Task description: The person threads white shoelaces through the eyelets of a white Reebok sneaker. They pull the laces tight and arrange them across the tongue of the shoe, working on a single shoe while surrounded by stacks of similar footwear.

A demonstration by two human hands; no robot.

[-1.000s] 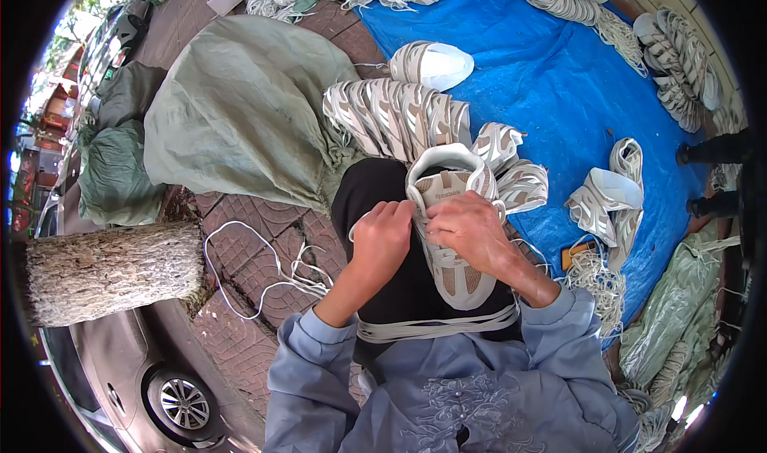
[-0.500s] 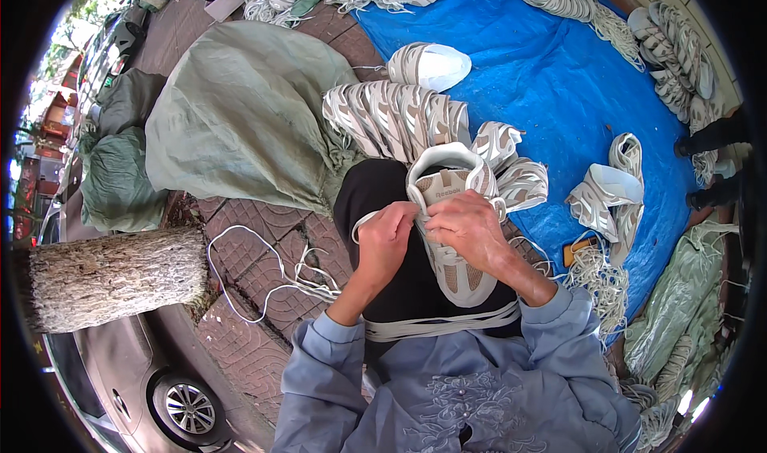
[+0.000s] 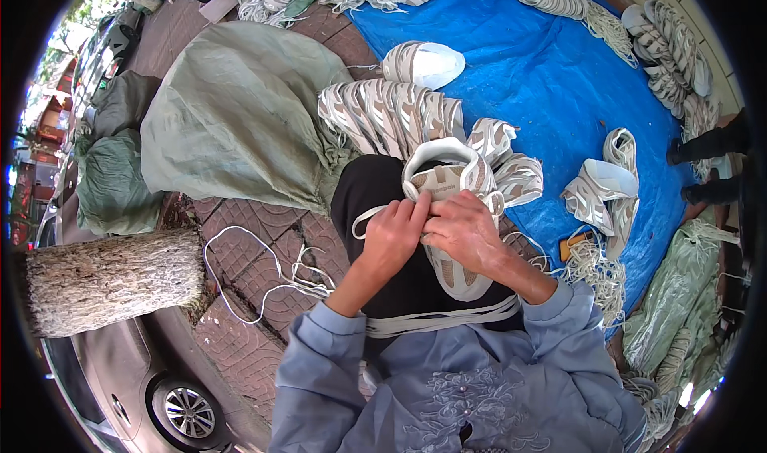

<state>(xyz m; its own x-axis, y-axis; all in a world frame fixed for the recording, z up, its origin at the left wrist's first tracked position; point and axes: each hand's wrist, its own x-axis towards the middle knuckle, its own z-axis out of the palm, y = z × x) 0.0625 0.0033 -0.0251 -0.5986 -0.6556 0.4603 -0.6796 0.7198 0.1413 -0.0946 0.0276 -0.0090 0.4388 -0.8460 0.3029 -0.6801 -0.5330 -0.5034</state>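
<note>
A beige and white shoe upper [image 3: 457, 284] lies across my black-trousered knee, its collar away from me and its toe toward my lap. Over its lacing area my two hands meet, fingertips close together. My left hand [image 3: 390, 236] is closed in a pinch at the left eyelet edge, with a white shoelace [image 3: 361, 220] looping out beside it. My right hand [image 3: 470, 231] is closed on the upper's right side, below the tongue. The fingers hide the eyelets and the lace ends. Several loose white laces [image 3: 443, 320] lie across my lap.
Beyond my knee, a row of nested uppers [image 3: 391, 116] lies beside a blue tarp [image 3: 551, 85]. A large grey-green sack [image 3: 240, 117] is at the left, near a tree trunk [image 3: 116, 281]. Tangled laces [image 3: 598, 281] and more uppers [image 3: 599, 193] lie at the right.
My left hand has shifted slightly right and up along the upper, closer to my right hand. The fingertips now nearly touch over the tongue. The whole view has shifted slightly.
</note>
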